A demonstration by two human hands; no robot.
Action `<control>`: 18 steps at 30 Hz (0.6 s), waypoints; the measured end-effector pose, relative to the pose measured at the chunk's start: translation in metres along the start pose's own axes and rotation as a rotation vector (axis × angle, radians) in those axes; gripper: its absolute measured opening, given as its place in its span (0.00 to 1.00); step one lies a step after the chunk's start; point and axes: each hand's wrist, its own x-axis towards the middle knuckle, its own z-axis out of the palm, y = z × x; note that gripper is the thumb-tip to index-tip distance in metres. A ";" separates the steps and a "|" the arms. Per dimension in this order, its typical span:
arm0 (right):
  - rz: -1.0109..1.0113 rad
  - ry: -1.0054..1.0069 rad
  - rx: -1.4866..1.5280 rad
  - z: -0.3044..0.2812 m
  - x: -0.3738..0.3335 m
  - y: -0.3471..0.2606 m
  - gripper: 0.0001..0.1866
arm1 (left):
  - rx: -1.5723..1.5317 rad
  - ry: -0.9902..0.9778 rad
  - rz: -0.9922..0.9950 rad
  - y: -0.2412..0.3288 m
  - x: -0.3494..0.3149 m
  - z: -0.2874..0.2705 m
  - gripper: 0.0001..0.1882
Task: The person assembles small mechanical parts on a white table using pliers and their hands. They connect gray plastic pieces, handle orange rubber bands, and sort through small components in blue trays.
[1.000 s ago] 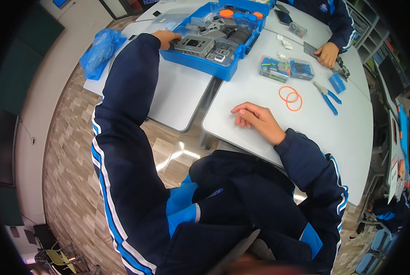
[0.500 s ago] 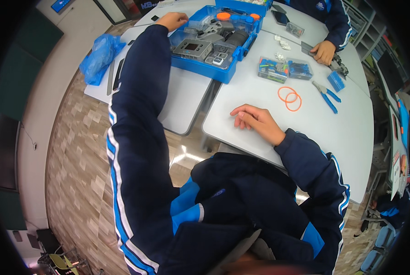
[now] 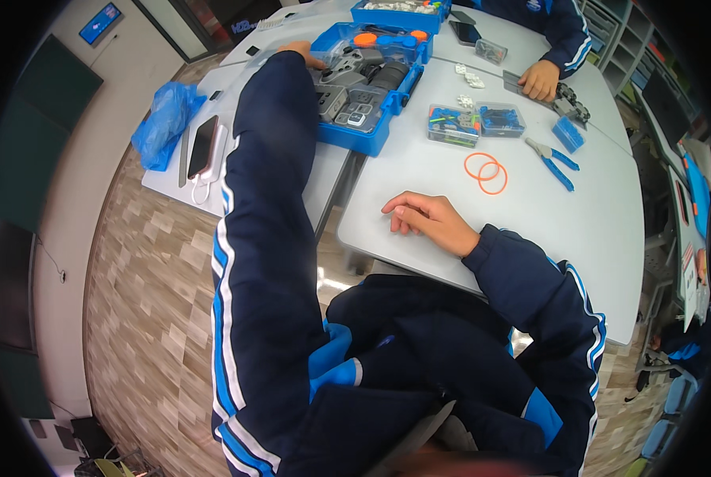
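Observation:
My left hand (image 3: 301,52) reaches far forward to the left rim of a blue storage bin (image 3: 363,141). Its fingertips are at the bin's edge, too small to show whether they grip anything. Inside the bin lie a grey game controller (image 3: 346,67), a dark cylinder (image 3: 390,76), orange round parts (image 3: 364,39) and a clear tray of small electronic pieces (image 3: 359,111). My sleeve partly covers a grey control box (image 3: 331,101). On the near table, my right hand (image 3: 435,222) rests on its side, fingers loosely bent and apart, holding nothing.
Two orange rings (image 3: 487,172), blue-handled pliers (image 3: 558,165) and clear parts boxes (image 3: 453,127) lie to the right. A co-worker's hand (image 3: 540,81) touches a grey assembly beyond them. Left of my arm are a phone (image 3: 203,147) and a blue plastic bag (image 3: 165,123). A gap separates the tables.
My left forearm has swung right and now covers part of the control box. The left hand has come closer to the bin's contents. My right hand stays on the table.

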 end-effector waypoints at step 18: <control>0.032 0.022 -0.014 0.002 0.000 -0.004 0.13 | -0.186 -0.071 0.033 -0.048 -0.090 -0.054 0.30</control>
